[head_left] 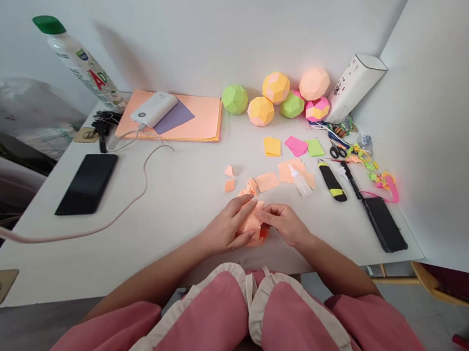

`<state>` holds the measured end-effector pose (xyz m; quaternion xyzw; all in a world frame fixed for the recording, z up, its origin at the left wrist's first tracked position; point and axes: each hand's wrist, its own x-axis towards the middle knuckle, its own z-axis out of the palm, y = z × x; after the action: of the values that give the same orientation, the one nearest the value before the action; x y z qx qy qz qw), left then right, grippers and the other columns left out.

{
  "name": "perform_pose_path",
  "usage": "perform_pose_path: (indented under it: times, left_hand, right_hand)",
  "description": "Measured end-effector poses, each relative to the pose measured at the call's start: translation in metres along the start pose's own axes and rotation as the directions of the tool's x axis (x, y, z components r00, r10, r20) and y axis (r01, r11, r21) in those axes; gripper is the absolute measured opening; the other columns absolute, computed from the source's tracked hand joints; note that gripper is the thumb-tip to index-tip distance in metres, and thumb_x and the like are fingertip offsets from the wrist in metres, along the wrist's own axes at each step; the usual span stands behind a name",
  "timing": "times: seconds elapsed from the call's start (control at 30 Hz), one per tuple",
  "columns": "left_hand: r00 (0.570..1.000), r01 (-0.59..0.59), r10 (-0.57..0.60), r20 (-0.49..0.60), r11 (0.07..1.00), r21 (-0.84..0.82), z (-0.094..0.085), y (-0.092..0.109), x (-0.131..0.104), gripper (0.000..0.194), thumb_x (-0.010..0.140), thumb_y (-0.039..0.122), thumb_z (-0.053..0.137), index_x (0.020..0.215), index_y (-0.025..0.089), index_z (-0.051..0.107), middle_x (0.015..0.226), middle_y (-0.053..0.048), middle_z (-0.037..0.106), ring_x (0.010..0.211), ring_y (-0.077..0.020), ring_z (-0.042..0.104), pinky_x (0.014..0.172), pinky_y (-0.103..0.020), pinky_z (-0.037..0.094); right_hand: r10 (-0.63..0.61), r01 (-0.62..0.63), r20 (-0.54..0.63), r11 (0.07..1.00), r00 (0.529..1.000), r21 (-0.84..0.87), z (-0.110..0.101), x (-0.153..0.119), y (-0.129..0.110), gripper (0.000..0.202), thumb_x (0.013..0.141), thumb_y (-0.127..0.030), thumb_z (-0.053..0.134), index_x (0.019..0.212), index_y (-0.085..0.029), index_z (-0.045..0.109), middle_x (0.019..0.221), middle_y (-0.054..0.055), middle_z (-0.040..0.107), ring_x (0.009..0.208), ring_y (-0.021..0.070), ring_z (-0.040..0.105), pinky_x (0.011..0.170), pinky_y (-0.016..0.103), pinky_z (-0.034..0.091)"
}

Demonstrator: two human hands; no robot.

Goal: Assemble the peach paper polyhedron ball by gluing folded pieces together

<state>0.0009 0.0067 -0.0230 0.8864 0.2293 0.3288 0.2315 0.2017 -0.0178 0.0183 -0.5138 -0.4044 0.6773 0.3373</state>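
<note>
A half-open left hand (pixel 227 229) cups a peach paper form (pixel 250 226) near the white table's (pixel 121 254) near edge as the right hand (pixel 289 225) pinches its right side, apparently joining facets, likely calling for careful alignment.

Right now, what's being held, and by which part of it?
A peach folded-paper piece: the right grip pinches its right edge, while the left grip lies spread against its left side.
</note>
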Motion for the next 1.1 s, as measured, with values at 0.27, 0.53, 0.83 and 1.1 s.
perform_pose_path:
  times: [0.27,0.53,0.83,1.1]
  left_hand:
    - [1.000,0.004,-0.003,-0.016,0.999,0.034,-0.001,0.002,0.001,0.062,0.099,0.038,0.040,0.153,0.024,0.011,0.142,-0.021,0.036,0.130,-0.0329,0.044,0.101,-0.052,0.048]
    - [0.999,0.014,-0.013,-0.038,0.999,0.033,0.000,0.001,0.000,0.057,0.100,0.037,0.037,0.151,0.022,0.017,0.141,-0.020,0.038,0.129,-0.0318,0.046,0.101,-0.050,0.049]
    - [0.999,0.024,-0.022,-0.044,0.998,0.060,0.001,0.002,0.000,0.053,0.101,0.039,0.036,0.149,0.022,0.022,0.141,-0.020,0.036,0.129,-0.0321,0.045,0.101,-0.050,0.049]
    - [0.988,0.111,-0.115,-0.100,0.993,-0.039,0.000,0.010,-0.001,0.052,0.096,0.034,0.047,0.145,0.026,0.031,0.138,-0.017,0.040,0.125,-0.0302,0.049,0.098,-0.048,0.051]
  right_hand:
    - [0.037,-0.038,0.026,0.999,0.999,0.015,-0.003,0.001,-0.003,0.040,0.069,-0.054,0.077,0.062,-0.017,0.064,0.062,-0.001,0.063,0.060,0.0122,0.056,0.062,0.028,0.044]
    - [0.053,-0.045,0.098,0.995,0.994,-0.088,-0.005,-0.004,-0.009,0.038,0.071,-0.052,0.076,0.065,-0.016,0.068,0.067,0.000,0.063,0.068,0.0142,0.055,0.071,0.030,0.040]
    - [0.100,-0.096,0.085,0.994,0.991,-0.060,-0.002,-0.003,-0.008,0.036,0.069,-0.051,0.077,0.065,-0.016,0.068,0.068,-0.001,0.062,0.070,0.0143,0.054,0.072,0.030,0.039]
    - [0.074,-0.066,0.114,0.995,0.991,-0.076,0.001,-0.004,-0.009,0.037,0.072,-0.053,0.075,0.069,-0.017,0.071,0.070,0.002,0.066,0.072,0.0156,0.056,0.072,0.029,0.042]
